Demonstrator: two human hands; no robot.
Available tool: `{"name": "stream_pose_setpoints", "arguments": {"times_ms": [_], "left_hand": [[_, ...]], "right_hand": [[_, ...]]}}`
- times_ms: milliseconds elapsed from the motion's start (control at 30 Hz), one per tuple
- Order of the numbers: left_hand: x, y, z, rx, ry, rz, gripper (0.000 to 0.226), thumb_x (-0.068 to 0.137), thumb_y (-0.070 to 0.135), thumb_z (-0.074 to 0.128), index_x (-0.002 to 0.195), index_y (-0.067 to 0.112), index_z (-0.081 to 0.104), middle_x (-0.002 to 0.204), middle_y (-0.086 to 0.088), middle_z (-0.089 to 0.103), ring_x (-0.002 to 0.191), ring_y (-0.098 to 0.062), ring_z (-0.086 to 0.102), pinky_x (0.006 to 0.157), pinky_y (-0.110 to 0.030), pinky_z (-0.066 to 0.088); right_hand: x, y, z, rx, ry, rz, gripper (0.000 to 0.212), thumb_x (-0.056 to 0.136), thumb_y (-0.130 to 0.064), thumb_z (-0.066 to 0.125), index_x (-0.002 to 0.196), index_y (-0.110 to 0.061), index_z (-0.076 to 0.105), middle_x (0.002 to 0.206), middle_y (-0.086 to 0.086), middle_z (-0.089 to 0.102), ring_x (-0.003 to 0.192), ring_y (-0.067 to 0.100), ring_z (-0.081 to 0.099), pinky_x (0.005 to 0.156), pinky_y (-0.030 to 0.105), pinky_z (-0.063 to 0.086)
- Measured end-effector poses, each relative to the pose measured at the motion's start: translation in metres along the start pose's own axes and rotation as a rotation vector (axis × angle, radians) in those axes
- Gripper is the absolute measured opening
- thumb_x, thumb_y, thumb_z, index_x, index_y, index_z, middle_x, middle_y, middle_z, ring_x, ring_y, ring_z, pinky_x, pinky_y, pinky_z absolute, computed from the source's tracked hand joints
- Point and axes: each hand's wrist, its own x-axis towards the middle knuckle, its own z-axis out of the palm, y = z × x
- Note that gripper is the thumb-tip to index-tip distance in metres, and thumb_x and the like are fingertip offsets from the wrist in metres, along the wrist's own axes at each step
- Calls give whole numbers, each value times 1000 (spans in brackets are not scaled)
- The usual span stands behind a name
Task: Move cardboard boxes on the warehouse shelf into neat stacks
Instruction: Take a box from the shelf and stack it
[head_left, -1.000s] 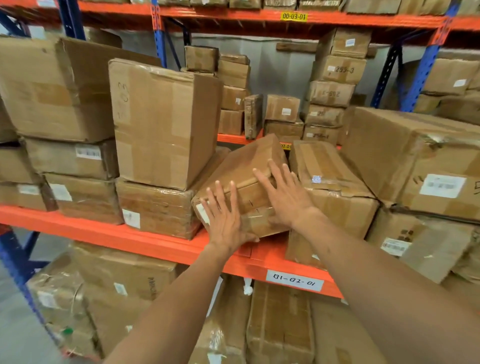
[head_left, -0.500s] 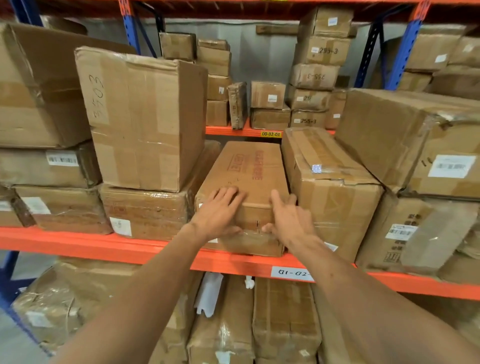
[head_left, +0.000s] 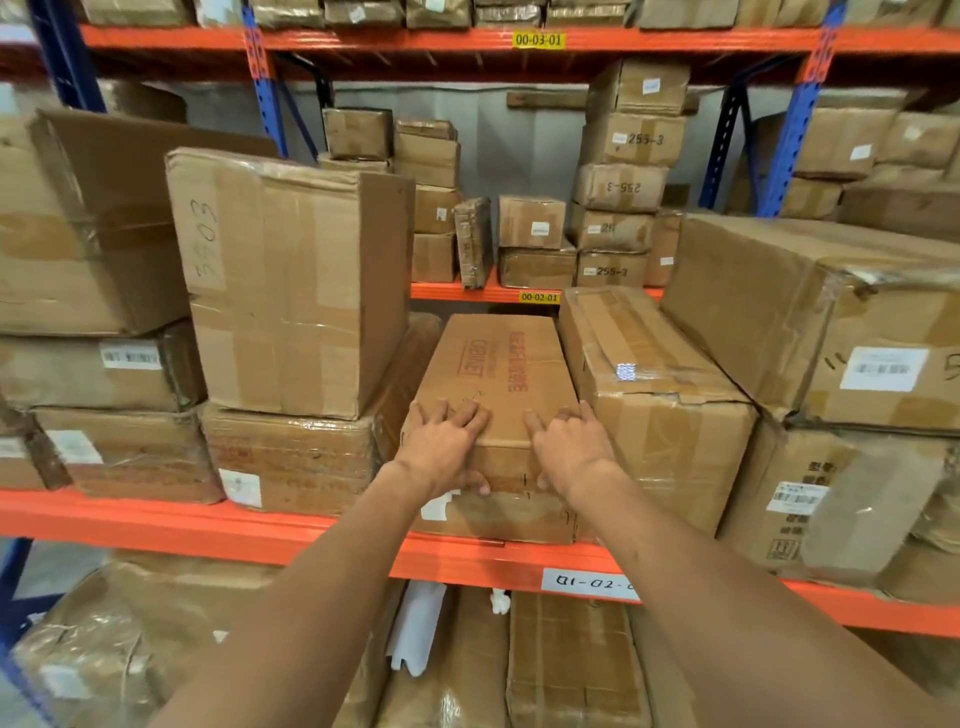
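Even, warm indoor light — soft shadows between boxes. Glare on plastic wrap (head_left: 878, 280) at right. Wide-angle bending at edges; corners soft, slightly blurred.

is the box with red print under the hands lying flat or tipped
Flat: the red-printed box sits level on the orange shelf beam, its bottom edge along the beam.

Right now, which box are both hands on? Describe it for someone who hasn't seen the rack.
On the orange shelf beam marked 01-02, look in the middle. The long flat box lies end-on between the 3503 stack and a taped box. Only it has red print on top.
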Motion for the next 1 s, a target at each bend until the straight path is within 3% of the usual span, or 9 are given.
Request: {"name": "stream_pose_setpoints", "arguments": {"times_ms": [133, 233, 300, 400, 467, 600, 733, 867, 1000], "left_hand": [[-9, -13, -19, -167, -79, 32, 118, 71, 73, 71, 160, 20, 13, 168, -6, 13, 151, -32, 13, 120, -58, 3], [-28, -26, -34, -259, 102, -53, 114, 76, 73, 67, 158, 13, 16, 166, -11, 18, 153, -29, 13, 123, -52, -4], [-44, -39, -44, -214, 283, -143, 108, 84, 72, 58, 160, 12, 9, 167, -12, 13, 154, -27, 9, 124, -45, -5], [-64, -58, -66, -181, 541, -321, 102, 89, 67, 55, 160, 9, 10, 165, -20, 15, 152, -33, 13, 124, -47, 3], [-74, -69, -83, -215, 596, -440, 109, 86, 70, 58, 159, 7, 7, 163, -26, 13, 151, -38, 11, 123, -49, 9], [-84, -101, -107, -454, 590, -604, 134, 72, 73, 70, 157, 10, -11, 162, -29, 0, 151, -42, 1, 122, -56, 10], [-85, -142, -123, -529, 603, -678, 149, 61, 74, 79, 156, 8, -15, 161, -29, -1, 149, -44, 4, 123, -55, 10], [-78, -177, -126, -607, 602, -659, 155, 56, 76, 80, 153, 16, -24, 163, -24, -14, 151, -42, -5, 122, -55, 4], [-70, -211, -116, -657, 585, -622, 160, 52, 78, 80, 152, 17, -28, 164, -23, -14, 151, -43, -4, 122, -57, 5]], "right_hand": [[3, 18, -22, 143, -149, -93, 73, 91, -45, 69, 150, -15, 37, 135, 10, 58, 121, 31, 57, 92, 36, 46], [8, 33, -49, 295, -166, -144, 68, 85, -55, 72, 138, -19, 50, 131, 8, 58, 109, 29, 60, 85, 36, 49], [15, 40, -71, 340, -88, -162, 82, 85, -57, 71, 152, -23, 37, 141, 11, 53, 120, 33, 57, 93, 41, 50], [26, 45, -114, 401, 53, -183, 96, 84, -62, 69, 160, -32, 18, 156, 13, 36, 138, 37, 43, 106, 52, 43], [32, 41, -145, 397, 159, -209, 97, 85, -65, 66, 160, -34, 13, 163, 14, 23, 145, 38, 32, 112, 54, 37], [40, 18, -203, 400, 339, -292, 95, 87, -64, 65, 160, -38, 11, 167, 13, 14, 150, 39, 21, 115, 57, 29], [49, -12, -241, 389, 437, -318, 99, 86, -61, 68, 160, -38, 7, 169, 11, 5, 154, 38, 8, 119, 60, 17], [68, -39, -268, 318, 475, -338, 109, 83, -65, 70, 160, -42, -5, 169, 11, -11, 153, 37, -11, 120, 65, 2], [98, -72, -290, 217, 523, -358, 109, 83, -68, 66, 159, -43, -8, 168, 8, -18, 153, 33, -16, 120, 64, -3]]}}
